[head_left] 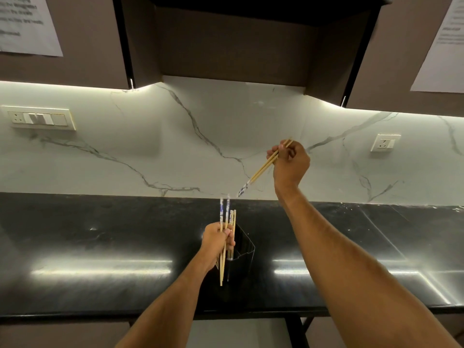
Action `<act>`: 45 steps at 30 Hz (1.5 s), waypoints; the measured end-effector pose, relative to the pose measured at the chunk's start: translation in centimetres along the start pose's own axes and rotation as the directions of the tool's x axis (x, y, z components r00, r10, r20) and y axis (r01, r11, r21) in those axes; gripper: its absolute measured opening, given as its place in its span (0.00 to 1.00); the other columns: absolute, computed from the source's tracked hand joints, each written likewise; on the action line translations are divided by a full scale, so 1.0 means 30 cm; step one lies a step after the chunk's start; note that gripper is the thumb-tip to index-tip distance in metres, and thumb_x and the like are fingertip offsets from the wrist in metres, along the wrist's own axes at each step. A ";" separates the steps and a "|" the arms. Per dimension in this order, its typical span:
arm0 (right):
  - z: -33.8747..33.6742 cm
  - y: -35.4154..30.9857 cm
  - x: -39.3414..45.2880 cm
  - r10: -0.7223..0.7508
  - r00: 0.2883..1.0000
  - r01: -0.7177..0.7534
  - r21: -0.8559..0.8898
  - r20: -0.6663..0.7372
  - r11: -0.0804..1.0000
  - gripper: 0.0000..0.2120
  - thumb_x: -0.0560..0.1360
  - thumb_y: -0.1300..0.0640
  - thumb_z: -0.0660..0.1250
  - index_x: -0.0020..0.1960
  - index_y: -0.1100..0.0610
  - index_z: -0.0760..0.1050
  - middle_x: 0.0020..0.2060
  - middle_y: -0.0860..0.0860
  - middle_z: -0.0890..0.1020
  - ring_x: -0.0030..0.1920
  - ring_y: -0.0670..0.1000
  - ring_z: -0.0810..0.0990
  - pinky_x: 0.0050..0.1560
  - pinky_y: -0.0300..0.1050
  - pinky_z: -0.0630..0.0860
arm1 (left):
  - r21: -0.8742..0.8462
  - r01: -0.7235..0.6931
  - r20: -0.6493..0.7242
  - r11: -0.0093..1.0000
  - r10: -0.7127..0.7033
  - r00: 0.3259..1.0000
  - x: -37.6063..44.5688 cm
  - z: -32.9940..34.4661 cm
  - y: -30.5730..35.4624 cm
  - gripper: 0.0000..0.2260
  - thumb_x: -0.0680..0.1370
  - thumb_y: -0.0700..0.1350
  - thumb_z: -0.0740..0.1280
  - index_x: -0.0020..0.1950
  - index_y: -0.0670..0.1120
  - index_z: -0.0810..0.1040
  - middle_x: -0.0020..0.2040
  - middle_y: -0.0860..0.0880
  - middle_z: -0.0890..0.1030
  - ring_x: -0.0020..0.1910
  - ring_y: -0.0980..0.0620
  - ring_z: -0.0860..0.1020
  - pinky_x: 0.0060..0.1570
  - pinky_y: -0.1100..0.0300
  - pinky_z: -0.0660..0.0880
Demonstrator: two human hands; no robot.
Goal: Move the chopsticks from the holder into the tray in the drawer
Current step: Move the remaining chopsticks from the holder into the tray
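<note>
L hand (217, 241) is curled round a bunch of chopsticks (224, 222), held upright just in front of & partly over the black holder (242, 249); patterned ends point up, plain tips hang below the fist. A couple more sticks (233, 223) stand in the holder right behind the hand, can't tell if fingers touch them. Holder sits on the black counter (100, 247), near its front edge. R hand (290, 160) is raised up against the marble wall (175, 146), well apart from the holder, fingers & thumb pinching a pair (263, 167) that slants down-left, patterned ends lowest, in the air above the counter. Sockets (40, 119) on wall at left & right. Drawer/tray not in view.
</note>
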State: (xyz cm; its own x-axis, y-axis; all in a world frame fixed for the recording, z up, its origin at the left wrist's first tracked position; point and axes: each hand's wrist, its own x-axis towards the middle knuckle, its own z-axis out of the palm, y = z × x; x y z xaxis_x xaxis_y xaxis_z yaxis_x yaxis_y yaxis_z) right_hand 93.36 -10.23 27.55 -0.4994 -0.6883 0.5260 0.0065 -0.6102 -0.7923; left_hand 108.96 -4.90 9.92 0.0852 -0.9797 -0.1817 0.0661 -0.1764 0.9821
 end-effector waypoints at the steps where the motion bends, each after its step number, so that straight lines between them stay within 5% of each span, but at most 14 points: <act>1: 0.007 -0.015 -0.005 -0.089 0.995 0.090 -0.007 0.051 0.996 0.03 0.80 0.67 0.65 0.49 0.63 0.77 0.41 0.61 0.83 0.41 0.59 0.85 0.45 0.49 0.85 | -0.103 0.039 -0.008 0.994 -0.040 0.999 0.006 0.000 0.013 0.10 0.83 0.35 0.59 0.55 0.40 0.80 0.42 0.42 0.82 0.37 0.49 0.82 0.42 0.56 0.82; 5: 0.030 0.008 -0.090 -0.169 0.970 0.177 -0.034 0.176 0.984 0.05 0.80 0.69 0.65 0.53 0.61 0.75 0.45 0.56 0.82 0.46 0.53 0.86 0.49 0.45 0.84 | -0.508 0.130 0.081 0.852 -0.102 0.991 0.024 0.031 0.116 0.10 0.84 0.34 0.56 0.59 0.35 0.76 0.45 0.37 0.85 0.47 0.38 0.86 0.42 0.51 0.84; 9: -0.004 0.098 -0.191 0.079 0.996 -0.073 0.156 -0.034 0.985 0.10 0.77 0.73 0.67 0.55 0.64 0.72 0.44 0.61 0.82 0.45 0.59 0.86 0.51 0.53 0.84 | -0.742 0.116 0.110 0.660 -0.051 0.993 0.034 0.065 0.198 0.11 0.85 0.34 0.54 0.61 0.34 0.75 0.51 0.34 0.85 0.51 0.37 0.86 0.45 0.48 0.84; 14: -0.064 0.200 -0.259 0.451 0.891 -0.440 0.166 -0.041 0.883 0.09 0.74 0.75 0.69 0.51 0.66 0.76 0.44 0.62 0.85 0.45 0.58 0.88 0.46 0.51 0.85 | -0.797 0.063 0.022 0.600 -0.076 0.997 0.056 0.065 0.237 0.12 0.85 0.34 0.55 0.59 0.32 0.77 0.56 0.33 0.83 0.53 0.37 0.84 0.52 0.47 0.82; 21: -0.104 0.256 -0.309 0.546 0.833 -0.525 -0.182 0.088 0.831 0.09 0.73 0.73 0.72 0.49 0.62 0.84 0.40 0.57 0.87 0.38 0.53 0.88 0.43 0.46 0.85 | -0.839 -0.031 -0.201 0.543 -0.257 0.945 0.080 0.059 0.221 0.11 0.83 0.31 0.56 0.48 0.34 0.77 0.44 0.37 0.83 0.36 0.42 0.85 0.39 0.49 0.83; 24: -0.108 0.281 -0.331 0.478 0.867 -0.372 -0.457 0.140 0.808 0.07 0.74 0.67 0.72 0.49 0.57 0.86 0.38 0.50 0.87 0.37 0.47 0.87 0.43 0.46 0.86 | -0.827 -0.073 -0.293 0.558 -0.317 0.902 0.086 0.067 0.214 0.09 0.81 0.29 0.59 0.46 0.34 0.77 0.39 0.39 0.82 0.30 0.44 0.85 0.32 0.52 0.83; 27: -0.110 0.284 -0.346 0.480 0.838 -0.269 -0.571 0.258 0.776 0.06 0.77 0.64 0.71 0.51 0.57 0.86 0.37 0.50 0.86 0.35 0.48 0.87 0.39 0.48 0.86 | -0.817 -0.107 -0.322 0.566 -0.295 0.900 0.097 0.068 0.210 0.09 0.81 0.30 0.58 0.53 0.32 0.78 0.42 0.36 0.83 0.36 0.42 0.86 0.35 0.51 0.84; 33: -0.116 0.267 -0.360 0.666 0.649 -0.414 -0.564 0.368 0.714 0.08 0.81 0.61 0.66 0.51 0.61 0.84 0.36 0.57 0.87 0.33 0.56 0.87 0.36 0.53 0.86 | -0.762 -0.112 -0.271 0.638 -0.157 0.950 0.101 0.069 0.206 0.09 0.85 0.37 0.57 0.60 0.39 0.75 0.49 0.37 0.85 0.45 0.42 0.87 0.51 0.45 0.83; 40: -0.140 0.272 -0.372 0.769 0.331 -0.538 -0.560 0.547 0.630 0.09 0.82 0.58 0.64 0.57 0.62 0.80 0.45 0.61 0.87 0.44 0.59 0.87 0.42 0.52 0.85 | -0.594 -0.142 -0.264 0.792 -0.025 0.964 0.094 0.058 0.200 0.07 0.84 0.36 0.61 0.58 0.40 0.78 0.43 0.42 0.85 0.38 0.48 0.86 0.40 0.56 0.83; 45: -0.140 0.311 -0.376 0.789 0.293 -0.497 -0.619 0.540 0.608 0.07 0.81 0.64 0.65 0.56 0.66 0.79 0.44 0.62 0.86 0.44 0.62 0.87 0.47 0.58 0.85 | -0.522 -0.111 -0.140 0.846 0.044 0.989 0.091 0.048 0.182 0.08 0.84 0.37 0.60 0.58 0.40 0.79 0.45 0.41 0.86 0.42 0.46 0.86 0.44 0.54 0.84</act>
State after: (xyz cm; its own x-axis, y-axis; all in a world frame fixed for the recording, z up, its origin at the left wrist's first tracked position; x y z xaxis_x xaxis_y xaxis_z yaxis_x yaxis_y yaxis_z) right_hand 95.40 -6.52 12.92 0.3262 -0.8949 -0.3045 -0.2843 0.2143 -0.9345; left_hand 108.13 -8.68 14.84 0.2261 -0.9635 -0.1433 0.5653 0.0100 0.8248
